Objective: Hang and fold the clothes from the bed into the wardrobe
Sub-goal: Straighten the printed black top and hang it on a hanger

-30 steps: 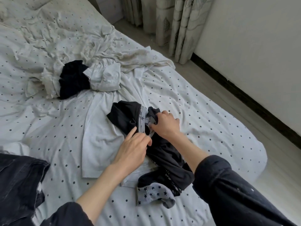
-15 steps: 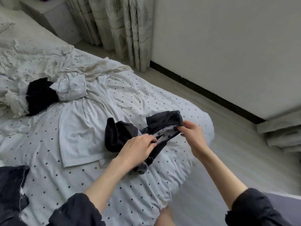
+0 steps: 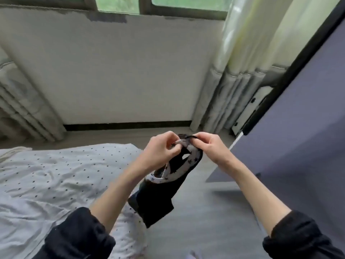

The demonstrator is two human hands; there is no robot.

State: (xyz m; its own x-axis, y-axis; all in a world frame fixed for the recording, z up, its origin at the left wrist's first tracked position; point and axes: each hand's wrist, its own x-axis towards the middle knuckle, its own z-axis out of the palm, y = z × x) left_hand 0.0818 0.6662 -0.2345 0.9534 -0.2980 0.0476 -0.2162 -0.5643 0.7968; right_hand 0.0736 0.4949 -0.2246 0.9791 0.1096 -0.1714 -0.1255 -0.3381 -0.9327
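A small black garment with a white star-patterned lining hangs in the air past the corner of the bed. My left hand pinches its top edge from the left. My right hand pinches the same edge from the right, close beside the left. The garment's lower part dangles below my wrists, over the floor. The other clothes on the bed are out of view.
The grey floor runs along the bed's right side. A dark grey-purple wardrobe panel stands at the right. Curtains hang at the back right and far left, under a window.
Both hands have lifted the black garment off the bed and drawn together at its top edge. My view has swung right, toward the window wall and the wardrobe panel.
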